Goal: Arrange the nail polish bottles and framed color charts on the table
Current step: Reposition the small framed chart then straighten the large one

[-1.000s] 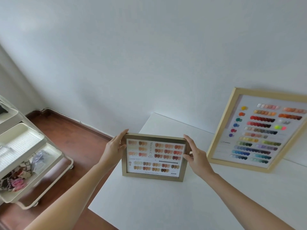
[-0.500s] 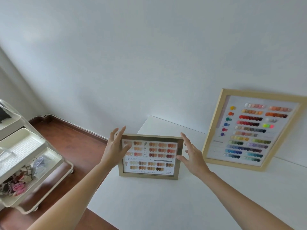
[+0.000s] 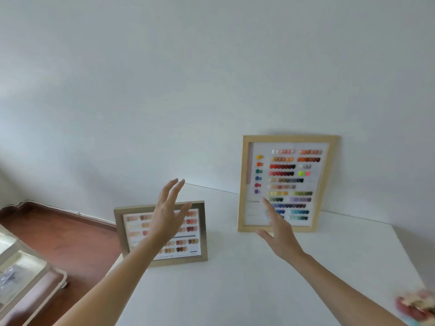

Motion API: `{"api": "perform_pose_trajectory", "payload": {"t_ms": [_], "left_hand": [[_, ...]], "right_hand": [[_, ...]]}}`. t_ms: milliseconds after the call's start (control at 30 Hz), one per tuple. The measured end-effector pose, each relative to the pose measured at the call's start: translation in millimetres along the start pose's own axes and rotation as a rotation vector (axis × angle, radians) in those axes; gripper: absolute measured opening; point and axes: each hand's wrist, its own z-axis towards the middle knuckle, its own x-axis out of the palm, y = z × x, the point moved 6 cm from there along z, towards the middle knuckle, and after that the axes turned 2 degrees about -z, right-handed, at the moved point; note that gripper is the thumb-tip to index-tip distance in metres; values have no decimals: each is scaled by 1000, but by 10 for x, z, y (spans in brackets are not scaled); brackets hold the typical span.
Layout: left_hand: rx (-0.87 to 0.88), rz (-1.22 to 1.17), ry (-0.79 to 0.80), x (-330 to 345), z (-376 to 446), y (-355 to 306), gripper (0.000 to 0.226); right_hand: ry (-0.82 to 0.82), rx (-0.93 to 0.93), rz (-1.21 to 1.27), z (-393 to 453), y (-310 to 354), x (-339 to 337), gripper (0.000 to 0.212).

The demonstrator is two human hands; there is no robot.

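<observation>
Both hands spread, holding nothing, left hand [image 3: 168, 216] before small framed chart [image 3: 162, 234], right hand [image 3: 279, 234] seemingly just short of large framed chart [image 3: 288, 183]

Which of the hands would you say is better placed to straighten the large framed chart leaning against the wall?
The right hand, probably: its open fingers already reach over the large framed chart, while the left hand hovers in front of the small framed chart.

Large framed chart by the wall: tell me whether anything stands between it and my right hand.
Nothing visible stands between them. The right hand is open in front of the large framed chart, which leans on the wall. The small framed chart stands off to the left, behind the open left hand. The table there is bare.
</observation>
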Motion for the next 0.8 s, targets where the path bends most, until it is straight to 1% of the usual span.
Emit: {"api": "perform_pose_trajectory", "payload": {"t_ms": [167,300,467,700,800], "left_hand": [[87,-71,24,588,84,-659,61],[49,-105,39,1033,140,-888,59],[-45,-138,63,1456,307,-886,58],[-94,-213,71,1936,693,-725,57],[-95,-248,64,2104,807,-670,61]], "right_hand": [[-61,78,-34,-248,-466,-599,88],[-125,140,-46,-307,-801,-966,86],[-181,203,-54,-151,-1104,-1186,87],[-267,260,-76,326,-1430,-1318,83],[-302,250,-114,568,-1531,-1349,79]]}}
